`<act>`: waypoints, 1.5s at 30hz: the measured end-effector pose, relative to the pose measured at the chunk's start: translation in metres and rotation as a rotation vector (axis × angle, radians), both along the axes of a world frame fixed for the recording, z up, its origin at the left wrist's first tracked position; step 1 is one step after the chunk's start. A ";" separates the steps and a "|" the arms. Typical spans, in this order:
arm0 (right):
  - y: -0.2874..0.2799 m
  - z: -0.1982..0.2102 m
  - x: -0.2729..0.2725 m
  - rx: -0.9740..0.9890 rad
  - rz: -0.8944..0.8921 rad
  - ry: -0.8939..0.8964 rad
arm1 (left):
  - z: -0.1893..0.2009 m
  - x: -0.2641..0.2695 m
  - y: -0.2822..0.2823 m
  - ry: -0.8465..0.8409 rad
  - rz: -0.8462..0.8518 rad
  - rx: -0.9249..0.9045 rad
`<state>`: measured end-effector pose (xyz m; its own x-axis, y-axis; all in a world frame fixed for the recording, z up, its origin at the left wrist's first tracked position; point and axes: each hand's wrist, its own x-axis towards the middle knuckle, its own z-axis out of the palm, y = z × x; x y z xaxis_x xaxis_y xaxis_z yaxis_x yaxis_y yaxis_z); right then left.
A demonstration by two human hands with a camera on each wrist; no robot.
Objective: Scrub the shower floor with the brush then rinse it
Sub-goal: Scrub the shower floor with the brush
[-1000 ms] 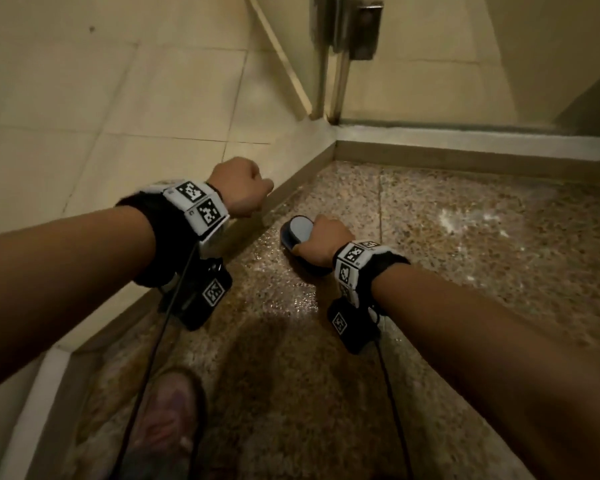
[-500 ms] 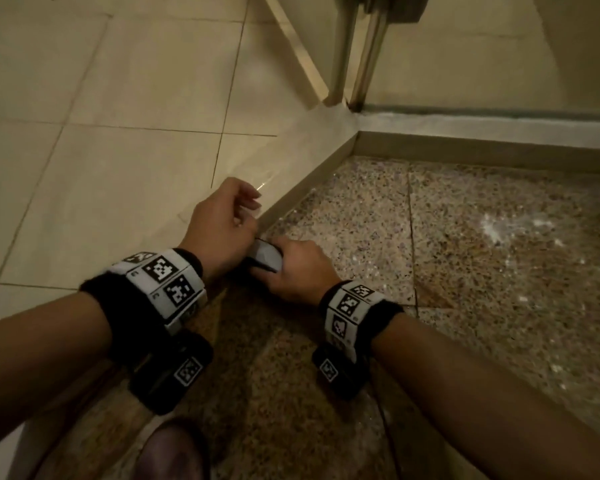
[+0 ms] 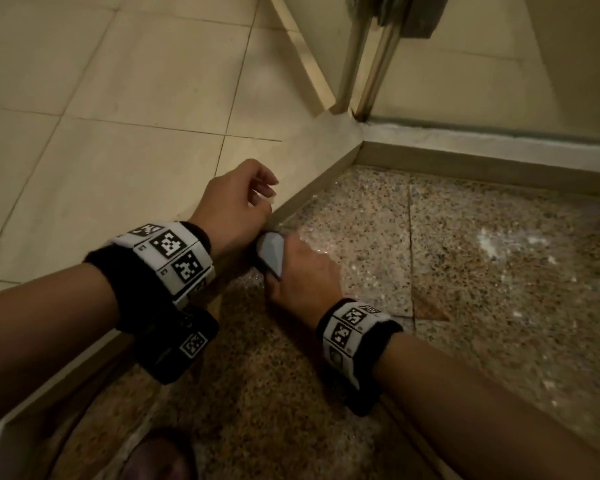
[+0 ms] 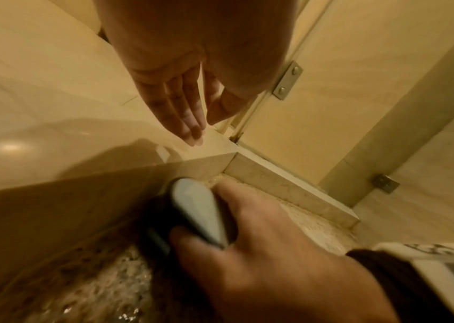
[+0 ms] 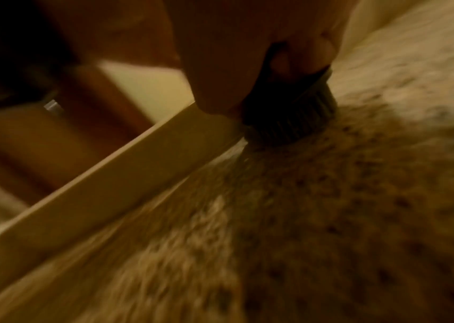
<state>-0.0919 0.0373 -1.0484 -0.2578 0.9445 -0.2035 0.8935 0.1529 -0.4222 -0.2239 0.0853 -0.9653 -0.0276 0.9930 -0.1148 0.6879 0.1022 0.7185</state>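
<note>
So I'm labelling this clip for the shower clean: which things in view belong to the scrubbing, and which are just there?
In the job:
- brush, gripped by the right hand, bristles on the floor beside the curb
- speckled shower floor, wet
- white residue patch

Just there:
- left hand, holding nothing
- curb
- glass door hinge
- beige floor tiles

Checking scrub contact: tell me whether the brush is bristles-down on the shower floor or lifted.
Down: the brush's bristles meet the speckled shower floor beside the curb.
</note>
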 end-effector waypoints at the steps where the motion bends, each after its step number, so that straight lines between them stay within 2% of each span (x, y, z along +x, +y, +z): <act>1: 0.009 0.002 0.006 -0.004 -0.024 0.017 | 0.001 0.002 0.002 0.008 -0.022 0.006; 5: 0.067 0.008 0.032 0.012 -0.465 0.020 | -0.002 0.008 0.009 -0.028 -0.018 0.004; 7: 0.052 0.007 0.019 -0.005 -0.451 0.050 | -0.004 0.013 0.013 -0.087 0.042 -0.007; 10: 0.010 0.003 0.004 0.007 -0.144 0.019 | -0.005 0.023 0.019 -0.127 0.059 -0.007; 11: 0.019 0.004 0.014 0.016 -0.155 0.014 | -0.006 0.026 0.020 -0.123 0.041 -0.007; 14: 0.064 0.005 0.050 0.047 -0.474 -0.030 | -0.007 0.034 0.022 -0.131 -0.016 -0.016; 15: 0.065 0.007 0.051 0.055 -0.512 -0.008 | -0.008 0.035 0.023 -0.138 -0.003 -0.013; 16: 0.054 0.009 0.043 0.070 -0.472 0.045 | -0.009 0.037 0.024 -0.154 0.020 -0.013; 18: 0.008 0.005 0.009 0.050 -0.172 0.135 | -0.009 0.039 0.029 -0.203 0.086 -0.009; 19: -0.011 0.004 -0.003 0.043 -0.053 0.105 | -0.008 0.040 0.032 -0.229 0.112 -0.004; 20: -0.013 0.000 -0.002 0.075 -0.027 0.090 | -0.008 0.040 0.034 -0.243 0.127 -0.002; 22: 0.012 -0.005 0.029 0.090 -0.175 0.068 | -0.005 0.041 0.037 -0.232 0.110 -0.001; 25: 0.055 -0.004 0.099 0.076 -0.558 -0.082 | -0.003 0.038 0.039 -0.233 0.077 -0.025; 27: 0.050 -0.007 0.099 0.100 -0.627 -0.061 | -0.004 0.038 0.039 -0.233 0.101 -0.060; 28: 0.036 -0.005 0.081 0.118 -0.567 -0.008 | -0.005 0.041 0.040 -0.237 0.121 -0.076; 30: -0.003 -0.008 0.035 0.067 -0.261 0.028 | -0.006 0.049 0.043 -0.247 0.127 -0.079; 31: -0.017 -0.008 0.026 0.039 -0.125 0.017 | -0.005 0.053 0.045 -0.242 0.112 -0.075; 32: -0.020 -0.009 0.031 0.056 -0.079 0.004 | -0.003 0.056 0.045 -0.236 0.083 -0.074; 34: -0.001 -0.009 0.066 0.095 -0.184 -0.068 | 0.000 0.057 0.047 -0.233 0.042 -0.063; 36: 0.025 -0.003 0.106 0.110 -0.436 -0.165 | 0.000 0.050 0.044 -0.229 0.056 -0.063; 38: 0.040 -0.002 0.115 0.093 -0.634 -0.155 | -0.005 0.047 0.042 -0.202 0.071 -0.087; 39: 0.038 -0.002 0.103 0.089 -0.609 -0.120 | -0.007 0.048 0.041 -0.195 0.063 -0.117; 40: 0.029 -0.003 0.085 0.080 -0.488 -0.114 | -0.010 0.051 0.038 -0.182 0.035 -0.154; 42: 0.002 -0.005 0.056 0.039 -0.135 -0.112 | -0.013 0.060 0.036 -0.146 -0.038 -0.178; 43: -0.004 -0.009 0.058 0.059 -0.051 -0.110 | -0.013 0.063 0.035 -0.136 -0.068 -0.169; 44: -0.004 -0.007 0.069 0.085 -0.076 -0.109 | -0.012 0.064 0.035 -0.134 -0.088 -0.161; 45: 0.001 -0.007 0.086 0.102 -0.177 -0.117 | -0.012 0.062 0.036 -0.140 -0.099 -0.160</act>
<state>-0.0054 0.0384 -1.0559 -0.0667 0.9901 -0.1233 0.9521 0.0262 -0.3047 -0.1616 0.1211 -0.9774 0.0960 0.9589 -0.2671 0.5953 0.1597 0.7874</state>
